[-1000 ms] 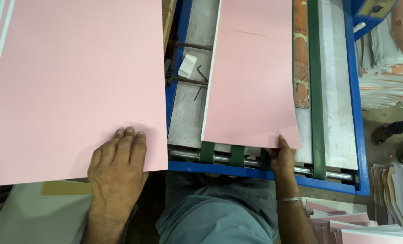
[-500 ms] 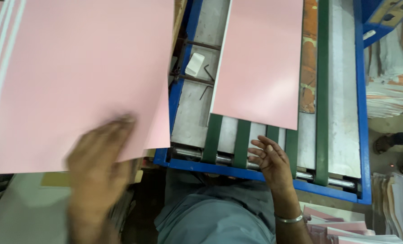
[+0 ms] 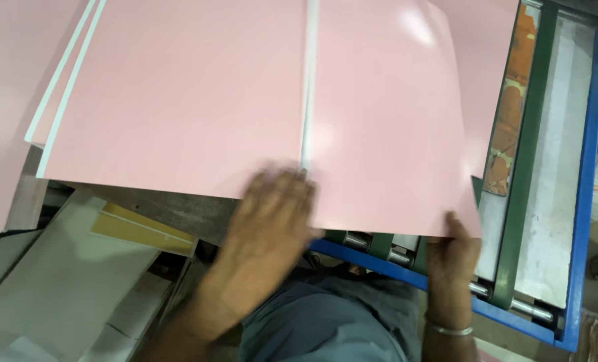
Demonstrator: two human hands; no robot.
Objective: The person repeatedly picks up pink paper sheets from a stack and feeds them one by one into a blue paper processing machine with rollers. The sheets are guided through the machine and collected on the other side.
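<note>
A pink sheet (image 3: 386, 127) is held at its near corner by the right hand (image 3: 452, 251), fingers closed on the edge, over a blue-framed machine bed (image 3: 584, 201) with green belts (image 3: 523, 201) and rollers. The blurred left hand (image 3: 272, 221) is laid flat and open at the near edge of the pink sheet stack (image 3: 178, 100). Grey boards (image 3: 51, 288) are seen lower left.

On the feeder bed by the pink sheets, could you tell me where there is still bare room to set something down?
Bare metal runs between the green belt and the blue frame at right. The rest is crowded: the pink sheet under the right hand covers the rollers, and the left hand presses the pink stack.
</note>
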